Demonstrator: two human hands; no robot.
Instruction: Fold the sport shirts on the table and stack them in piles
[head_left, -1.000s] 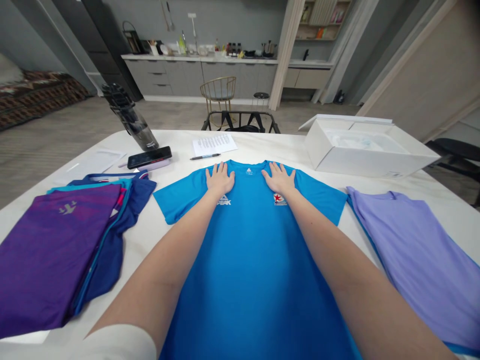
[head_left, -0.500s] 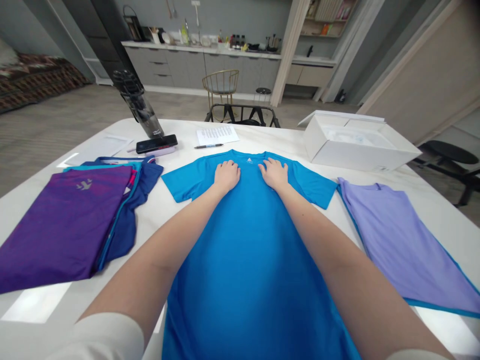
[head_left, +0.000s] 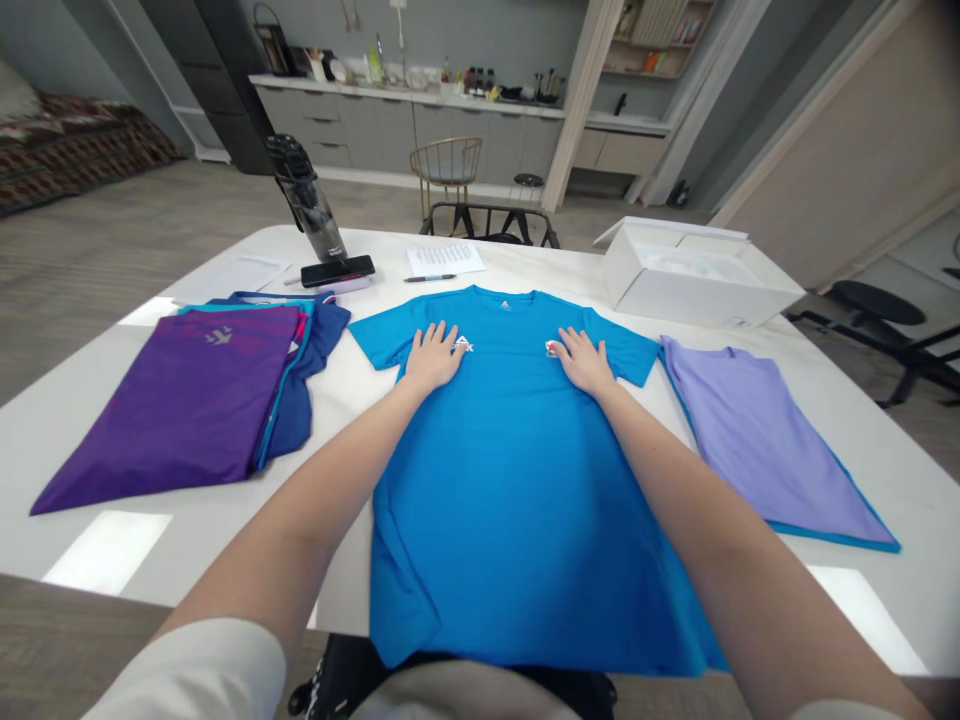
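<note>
The blue shirt (head_left: pixel 517 480) lies front up on the white worktop (head_left: pixel 551 268), in the middle of the frame, collar toward the top and hem reaching past the near edge at the bottom. The left hand (head_left: pixel 433 358) rests palm down on its chest at picture left, fingers spread, partly covering a white logo (head_left: pixel 465 345). The right hand (head_left: pixel 583 362) lies likewise at picture right, fingers apart, over part of a small badge (head_left: pixel 552 349). Neither pinches the cloth.

At the left of the frame, a purple shirt (head_left: pixel 202 400) tops a pile, with navy cloth (head_left: pixel 298 420) showing beneath. At the right, a lilac shirt (head_left: pixel 757 430) lies just beside the blue sleeve. Above the pile stand a bottle (head_left: pixel 315 220) and, just beside it, a phone (head_left: pixel 337 270). A pen (head_left: pixel 430 278) and printed paper (head_left: pixel 447 260) lie beyond the collar; an open white box (head_left: pixel 690 290) sits upper right.
</note>
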